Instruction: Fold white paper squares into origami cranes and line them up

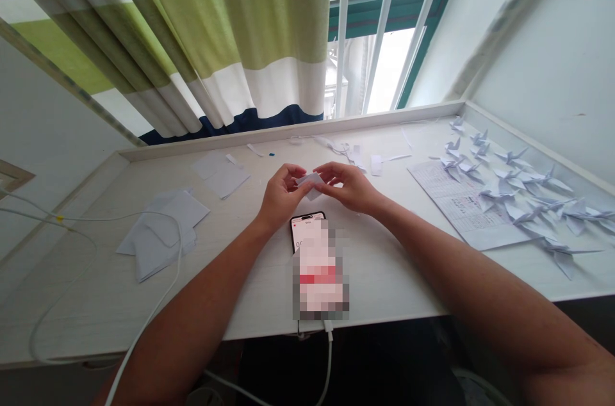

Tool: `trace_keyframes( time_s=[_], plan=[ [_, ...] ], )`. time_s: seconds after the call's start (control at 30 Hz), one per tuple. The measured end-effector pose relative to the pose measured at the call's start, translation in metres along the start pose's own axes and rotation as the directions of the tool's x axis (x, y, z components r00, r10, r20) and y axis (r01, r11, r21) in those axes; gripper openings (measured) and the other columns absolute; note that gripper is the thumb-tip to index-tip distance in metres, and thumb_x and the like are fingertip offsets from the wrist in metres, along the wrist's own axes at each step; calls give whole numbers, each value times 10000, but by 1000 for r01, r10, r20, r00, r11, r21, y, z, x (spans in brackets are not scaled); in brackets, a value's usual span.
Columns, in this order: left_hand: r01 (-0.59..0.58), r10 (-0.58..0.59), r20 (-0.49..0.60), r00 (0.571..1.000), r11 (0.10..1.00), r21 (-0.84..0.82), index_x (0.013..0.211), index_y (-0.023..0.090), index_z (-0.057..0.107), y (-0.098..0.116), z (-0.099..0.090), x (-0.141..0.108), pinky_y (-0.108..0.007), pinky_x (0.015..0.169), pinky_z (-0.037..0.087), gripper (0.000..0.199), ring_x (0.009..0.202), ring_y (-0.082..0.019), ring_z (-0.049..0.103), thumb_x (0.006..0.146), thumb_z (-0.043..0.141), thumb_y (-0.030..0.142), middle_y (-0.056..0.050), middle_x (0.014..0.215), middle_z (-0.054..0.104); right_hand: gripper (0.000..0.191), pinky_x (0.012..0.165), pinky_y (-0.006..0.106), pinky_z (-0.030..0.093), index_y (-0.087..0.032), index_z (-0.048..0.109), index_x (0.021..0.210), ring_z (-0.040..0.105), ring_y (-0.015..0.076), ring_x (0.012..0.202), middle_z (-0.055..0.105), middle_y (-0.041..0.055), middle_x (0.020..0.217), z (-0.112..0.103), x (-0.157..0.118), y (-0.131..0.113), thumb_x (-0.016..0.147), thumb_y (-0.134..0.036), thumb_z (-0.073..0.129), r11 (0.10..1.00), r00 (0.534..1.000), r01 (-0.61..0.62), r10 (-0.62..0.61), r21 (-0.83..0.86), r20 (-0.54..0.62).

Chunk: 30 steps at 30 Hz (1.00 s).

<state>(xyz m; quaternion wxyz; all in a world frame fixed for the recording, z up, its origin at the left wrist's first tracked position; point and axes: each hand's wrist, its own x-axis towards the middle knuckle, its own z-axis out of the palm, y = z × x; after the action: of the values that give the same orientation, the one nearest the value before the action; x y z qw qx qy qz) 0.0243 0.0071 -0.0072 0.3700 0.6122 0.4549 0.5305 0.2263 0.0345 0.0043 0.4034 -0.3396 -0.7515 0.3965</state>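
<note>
Between both hands, just above the white desk, is a small piece of folded white paper (313, 187). My left hand (286, 191) pinches its left side, thumb in front and fingers behind. On the opposite side my right hand (346, 187) grips it the same way, with the thumb tip on the front face. The two thumbs nearly meet over the paper, and the fingers hide its back. Right below the hands lies a phone (317, 265), its screen lit and mostly blurred out, with a white cable plugged into its lower end.
Stacked paper sheets (163, 233) and loose squares (228, 175) lie on the left. Several folded paper cranes (519, 182) crowd the right, some on a written sheet (446, 207). Paper scraps (376, 165) lie behind the hands. A white cable (179, 252) crosses my left forearm.
</note>
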Motion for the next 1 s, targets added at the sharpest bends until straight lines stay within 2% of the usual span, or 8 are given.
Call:
trace_keyframes(
  time_s=[0.17, 0.3, 0.47, 0.53, 0.63, 0.73, 0.87, 1.0],
  plan=[
    [147, -137, 67, 988, 975, -165, 970, 187, 609, 1, 0, 2, -288, 707, 590, 477, 775, -159, 723, 732, 914, 466, -28, 890, 740, 443, 798, 386, 616, -185, 746, 1128, 725, 208, 858, 775, 69, 933, 1, 3, 3, 824, -487, 858, 984, 998, -40, 46, 173, -32],
    [162, -152, 65, 986, 960, -227, 896, 191, 567, 2, 1, 2, -312, 693, 627, 530, 707, -155, 727, 692, 938, 510, 9, 798, 725, 409, 824, 376, 607, -180, 736, 1079, 711, 192, 854, 759, 57, 933, 0, 3, 6, 784, -418, 890, 977, 996, -46, 61, 208, -65],
    [168, -166, 29, 986, 963, -210, 850, 183, 578, 2, 2, 1, -365, 703, 661, 525, 689, -186, 747, 696, 928, 543, -7, 729, 751, 401, 746, 350, 598, -173, 739, 1095, 694, 177, 770, 736, 33, 836, -1, 3, 6, 791, -396, 874, 976, 989, -135, 142, 170, -34],
    [183, -182, 26, 983, 961, -209, 854, 182, 585, 2, 1, 0, -381, 720, 668, 524, 695, -199, 761, 701, 924, 551, -19, 741, 771, 373, 717, 341, 590, -168, 756, 1043, 684, 175, 750, 738, 37, 825, -1, 2, 6, 795, -423, 866, 971, 985, -169, 171, 171, 3],
    [236, -228, 60, 972, 949, -207, 955, 177, 623, 2, 1, -1, -404, 751, 671, 544, 712, -220, 781, 716, 913, 571, -38, 759, 797, 324, 722, 330, 566, -168, 768, 920, 682, 177, 771, 758, 53, 848, -2, 2, 4, 793, -450, 862, 969, 983, -185, 183, 163, 24],
    [274, -256, 118, 959, 946, -175, 1094, 163, 674, 2, 1, -2, -407, 781, 665, 600, 743, -232, 793, 723, 916, 567, -74, 815, 823, 332, 716, 322, 546, -171, 750, 864, 679, 172, 756, 752, 46, 825, -3, 3, 2, 763, -457, 883, 961, 980, -194, 199, 197, -3],
    [237, -212, 155, 965, 957, -165, 1025, 144, 749, 0, 2, -2, -399, 798, 660, 549, 751, -228, 788, 734, 907, 581, -106, 879, 832, 355, 699, 315, 541, -176, 717, 841, 678, 169, 736, 735, 34, 791, -3, 4, 1, 743, -466, 898, 944, 976, -199, 214, 262, -28],
    [238, -209, 166, 964, 954, -182, 974, 146, 777, 1, 3, -2, -402, 796, 665, 525, 747, -229, 786, 760, 876, 615, -100, 855, 823, 342, 680, 304, 538, -179, 682, 819, 676, 157, 707, 721, 22, 758, -3, 4, 3, 740, -432, 899, 933, 969, -234, 247, 275, -16]
  ],
)
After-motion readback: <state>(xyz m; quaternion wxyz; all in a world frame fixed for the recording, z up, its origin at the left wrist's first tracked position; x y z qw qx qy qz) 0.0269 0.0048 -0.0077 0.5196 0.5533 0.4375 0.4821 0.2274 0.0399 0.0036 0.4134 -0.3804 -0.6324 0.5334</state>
